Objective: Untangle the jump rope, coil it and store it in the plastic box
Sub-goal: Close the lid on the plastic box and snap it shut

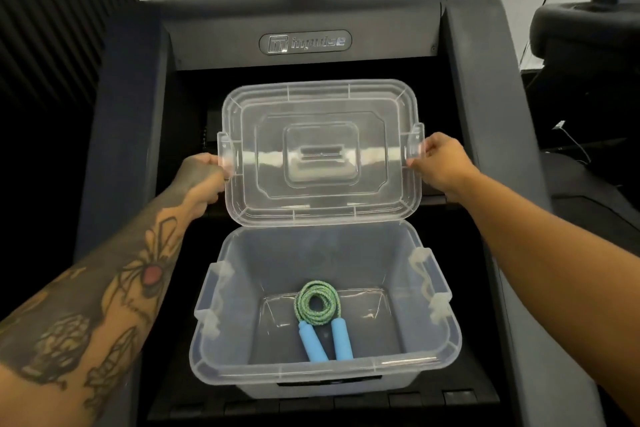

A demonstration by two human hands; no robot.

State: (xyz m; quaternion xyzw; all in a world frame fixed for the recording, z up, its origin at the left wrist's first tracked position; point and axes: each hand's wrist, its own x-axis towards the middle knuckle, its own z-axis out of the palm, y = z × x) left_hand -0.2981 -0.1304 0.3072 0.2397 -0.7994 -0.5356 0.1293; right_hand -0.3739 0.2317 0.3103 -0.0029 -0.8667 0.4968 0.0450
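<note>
The jump rope lies coiled on the floor of the clear plastic box, its green cord in a ring and its two blue handles pointing toward me. The box is open on top. Above and behind it I hold the clear lid, tilted so its face is toward me. My left hand grips the lid's left edge at the latch tab. My right hand grips the right edge the same way.
The box stands on the dark belt of a treadmill, between its raised side rails. White latch clips hang on both sides of the box. Another dark machine sits at the far right.
</note>
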